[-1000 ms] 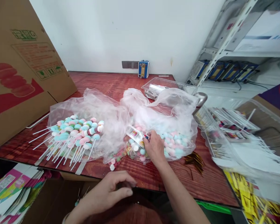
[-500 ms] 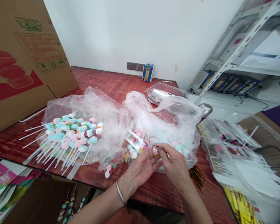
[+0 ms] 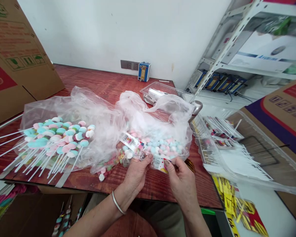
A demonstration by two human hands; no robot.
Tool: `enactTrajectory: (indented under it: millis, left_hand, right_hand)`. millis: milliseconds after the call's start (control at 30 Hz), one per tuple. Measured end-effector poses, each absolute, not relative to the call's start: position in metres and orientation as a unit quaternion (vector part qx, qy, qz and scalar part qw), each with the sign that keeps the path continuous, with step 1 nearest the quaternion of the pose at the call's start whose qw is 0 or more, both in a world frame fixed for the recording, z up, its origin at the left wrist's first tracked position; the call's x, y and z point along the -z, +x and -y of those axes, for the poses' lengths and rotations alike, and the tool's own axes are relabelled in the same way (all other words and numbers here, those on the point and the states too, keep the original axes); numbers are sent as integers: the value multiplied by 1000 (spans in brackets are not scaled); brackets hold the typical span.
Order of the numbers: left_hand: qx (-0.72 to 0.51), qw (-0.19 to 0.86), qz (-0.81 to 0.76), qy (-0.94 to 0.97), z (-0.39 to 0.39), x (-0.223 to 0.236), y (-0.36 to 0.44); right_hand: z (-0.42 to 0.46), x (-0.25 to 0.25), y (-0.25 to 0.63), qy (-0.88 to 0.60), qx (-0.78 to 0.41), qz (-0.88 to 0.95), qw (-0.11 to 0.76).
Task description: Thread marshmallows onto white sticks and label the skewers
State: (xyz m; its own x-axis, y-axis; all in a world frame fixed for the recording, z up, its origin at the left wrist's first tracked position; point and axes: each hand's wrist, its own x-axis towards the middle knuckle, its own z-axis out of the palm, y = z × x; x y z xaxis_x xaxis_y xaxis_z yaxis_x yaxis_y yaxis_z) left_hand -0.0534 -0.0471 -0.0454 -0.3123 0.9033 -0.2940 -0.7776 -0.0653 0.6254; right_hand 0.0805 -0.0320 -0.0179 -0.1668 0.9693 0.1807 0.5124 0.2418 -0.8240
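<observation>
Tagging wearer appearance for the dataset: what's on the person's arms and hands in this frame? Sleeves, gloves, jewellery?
Both hands are bare, no gloves. The left hand has a thin silver bangle on the wrist; the forearm is uncovered, with no sleeve in view. The right hand shows no bangle, watch or sleeve on the part in frame. No rings can be made out on either hand. Fingernails look short and unpainted.

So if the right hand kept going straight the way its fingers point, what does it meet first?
Probably the clear plastic bag of pastel candies just beyond the right hand, which pinches a small printed packet; depth is hard to judge.
</observation>
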Motion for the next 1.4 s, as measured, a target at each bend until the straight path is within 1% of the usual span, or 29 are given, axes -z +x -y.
enactTrajectory:
  millis: [67, 133, 267, 367, 533, 700, 867, 1100, 1233, 1300, 1400]
  left_hand:
    - [-724, 570, -379, 85, 47, 44, -52]
    - [-722, 570, -385, 71, 49, 44, -50]
    - [-709, 619, -335, 46, 54, 46, -49]
    - [-698, 649, -303, 4, 55, 49, -50]
    - [-710, 644, -284, -37, 53, 51, -54]
    - [-720, 630, -289, -34, 55, 50, -53]
    - [-724, 631, -277, -34, 57, 49, -54]
    - [-730, 618, -291, -11, 57, 48, -53]
    - [-742, 589, -320, 30, 58, 42, -47]
    - [-732, 598, -323, 54, 59, 41, -46]
    - [-694, 642, -316, 86, 62, 43, -49]
  right_hand:
    - [36, 18, 79, -539, -268, 708, 368]
    - [38, 19, 77, -537, -255, 713, 373]
    - [40, 20, 75, -527, -263, 712, 383]
    - [44, 19, 76, -520, -292, 697, 399]
    - [58, 12, 80, -528, -301, 655, 448]
    - [71, 11, 74, -449, -266, 700, 487]
    - [73, 16, 69, -472, -252, 695, 480]
    - [72, 22, 65, -475, -296, 678, 476]
    - [70, 30, 59, -475, -320, 676, 464]
    - [68, 35, 58, -478, -330, 668, 465]
    - [66, 39, 60, -489, -337, 655, 468]
